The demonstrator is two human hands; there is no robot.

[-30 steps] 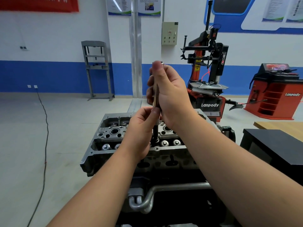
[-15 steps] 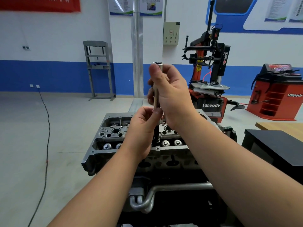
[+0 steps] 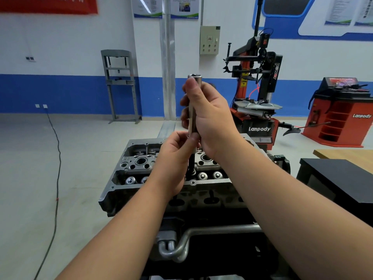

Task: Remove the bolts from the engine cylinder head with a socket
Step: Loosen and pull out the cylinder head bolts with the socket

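A grey aluminium cylinder head [image 3: 141, 156] sits on a dark engine stand in front of me. A long silver socket extension [image 3: 192, 118] stands upright over the head's middle, its open end at the top. My right hand [image 3: 210, 118] grips its upper shaft, thumb near the top. My left hand [image 3: 177, 158] pinches the shaft lower down, just above where a dark bolt shank [image 3: 191, 164] runs down into the head. The bolt's lower end is hidden among the valve gear.
A black cabinet [image 3: 343, 182] and a wooden tabletop [image 3: 347, 156] stand at the right. Behind are a red and black tyre changer [image 3: 256, 110], a red wheel balancer [image 3: 343, 116] and a grey press frame [image 3: 119, 85]. A black cable [image 3: 57, 168] trails over the floor at left.
The socket extension and my right hand have risen a little, showing more of the tool's open top. My left hand stays at the shaft's lower part.
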